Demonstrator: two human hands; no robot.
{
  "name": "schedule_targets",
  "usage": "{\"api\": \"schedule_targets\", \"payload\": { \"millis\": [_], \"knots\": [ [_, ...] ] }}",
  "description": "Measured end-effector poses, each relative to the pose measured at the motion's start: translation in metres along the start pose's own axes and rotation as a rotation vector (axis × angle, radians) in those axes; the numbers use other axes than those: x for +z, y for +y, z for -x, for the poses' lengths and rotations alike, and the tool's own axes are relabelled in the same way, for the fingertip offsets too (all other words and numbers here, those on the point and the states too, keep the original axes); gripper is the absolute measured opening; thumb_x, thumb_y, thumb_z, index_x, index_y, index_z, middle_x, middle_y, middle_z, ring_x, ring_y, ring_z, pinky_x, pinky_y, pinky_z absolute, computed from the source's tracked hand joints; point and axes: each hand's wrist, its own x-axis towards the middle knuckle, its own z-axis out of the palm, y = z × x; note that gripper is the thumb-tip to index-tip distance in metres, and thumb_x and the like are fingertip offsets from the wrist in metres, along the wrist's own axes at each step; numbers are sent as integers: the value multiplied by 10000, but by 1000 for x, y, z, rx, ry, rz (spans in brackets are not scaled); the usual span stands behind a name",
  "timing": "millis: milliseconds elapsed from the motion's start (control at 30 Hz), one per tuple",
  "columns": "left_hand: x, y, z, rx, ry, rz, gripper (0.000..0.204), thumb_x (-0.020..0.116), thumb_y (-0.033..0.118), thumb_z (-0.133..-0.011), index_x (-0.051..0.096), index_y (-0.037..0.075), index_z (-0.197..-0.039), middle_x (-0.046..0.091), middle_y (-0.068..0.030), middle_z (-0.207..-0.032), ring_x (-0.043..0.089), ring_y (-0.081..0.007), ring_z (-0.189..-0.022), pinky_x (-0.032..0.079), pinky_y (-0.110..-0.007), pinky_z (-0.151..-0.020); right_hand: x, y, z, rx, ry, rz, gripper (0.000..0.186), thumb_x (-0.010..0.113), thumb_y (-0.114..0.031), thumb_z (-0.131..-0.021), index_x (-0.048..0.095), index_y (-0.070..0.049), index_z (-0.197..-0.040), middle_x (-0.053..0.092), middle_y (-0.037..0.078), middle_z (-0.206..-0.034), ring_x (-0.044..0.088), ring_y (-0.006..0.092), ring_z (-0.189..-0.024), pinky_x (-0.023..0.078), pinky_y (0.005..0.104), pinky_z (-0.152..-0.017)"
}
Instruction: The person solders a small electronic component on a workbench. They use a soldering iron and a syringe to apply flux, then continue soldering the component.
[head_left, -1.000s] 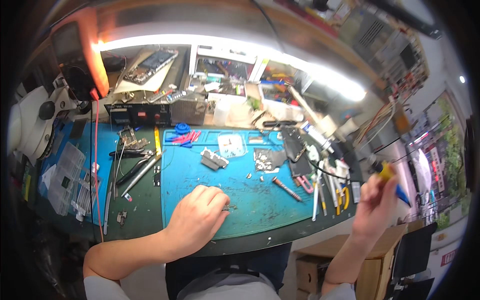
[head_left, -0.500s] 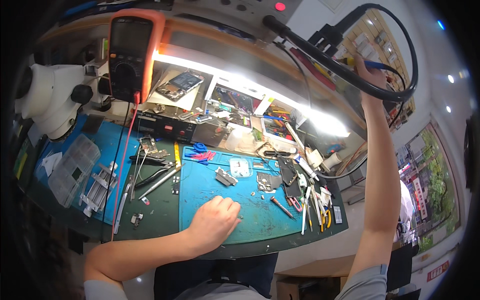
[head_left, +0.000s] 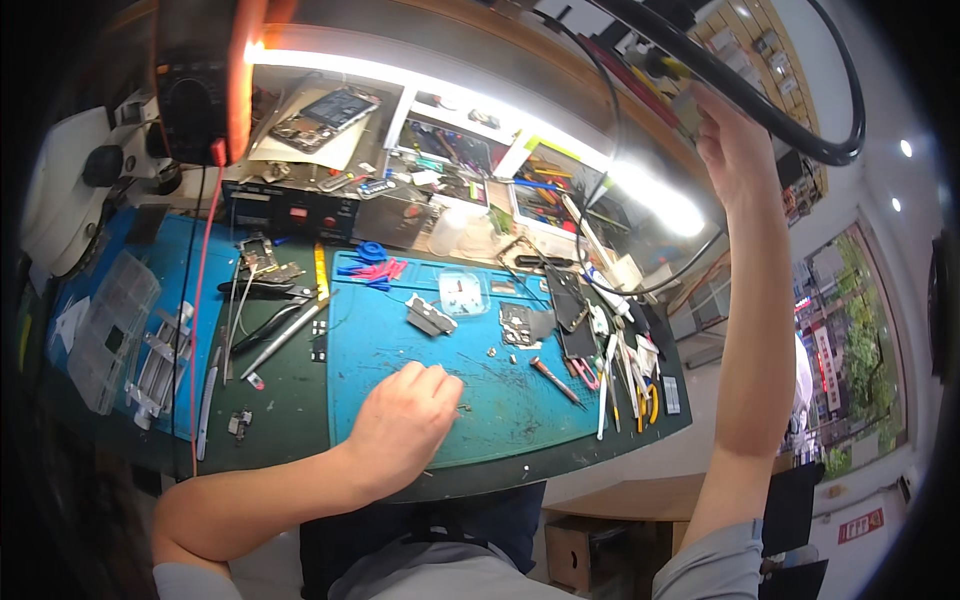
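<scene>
The left hand (head_left: 405,418) is curled by a small, dull metallic piece (head_left: 464,408) over the flat blue mat (head_left: 520,435). The thick black hose (head_left: 830,152) should be cleared by the half-curled right hand (head_left: 735,145); neither hold can be told.

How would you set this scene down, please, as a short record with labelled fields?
Left hand: fingers curled, at the near part of the central blue mat; grip unclear
Right hand: high on the right, near a thick black cable; grip unclear
On central mat: clear plastic tray, pink strips, brown-handled tool
Left of mat: long silver tool
Upper left: orange-cased multimeter
Behind mat: opened phone
Lighting: bright strip light
</scene>
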Motion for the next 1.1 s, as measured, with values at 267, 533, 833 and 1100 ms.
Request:
{"api": "schedule_targets", "payload": {
  "millis": [267, 533, 833, 1100],
  "knots": [
    [-3, -7, 3, -21, 10, 7, 262, 847, 66, -845, 658, 51, -1025, 672, -96, -997, 643, -322, -941, 544, -422, -843, -29, 57, 191, 24, -297, 554, 256, 771, -219, -1026, 812, 25, -1091, 733, 7, -791, 634, 75, -729, 498, 264, -666],
    [-5, -3, -1, -10, -20, 43, 246, 840, 67, -870, 657, 36, -1032, 667, -113, -996, 638, -331, -936, 533, -429, -845, -107, 216, 258, 258, -171, 1037, 211, 800, -266, -924, 830, -76, -1011, 811, 130, -893, 793, 318, -834, 606, 434, -760],
    [-14, -1, 1, -47, -41, 97, 239, 826, 43, -877, 663, 21, -1050, 674, -126, -1012, 657, -345, -972, 541, -443, -868, -94, 233, 255, 266, -92, 961, 297, 798, -169, -881, 811, -75, -1163, 795, 110, -884, 784, 311, -862, 596, 450, -766],
    [-14, 1, -3, -42, -67, 87, 235, 829, 40, -881, 663, 25, -1047, 680, -116, -1007, 665, -332, -954, 547, -433, -852, -101, 243, 272, 57, -18, 1036, 161, 732, -177, -991, 797, -63, -1085, 755, 138, -986, 748, 341, -884, 578, 444, -787]
  ]
}}
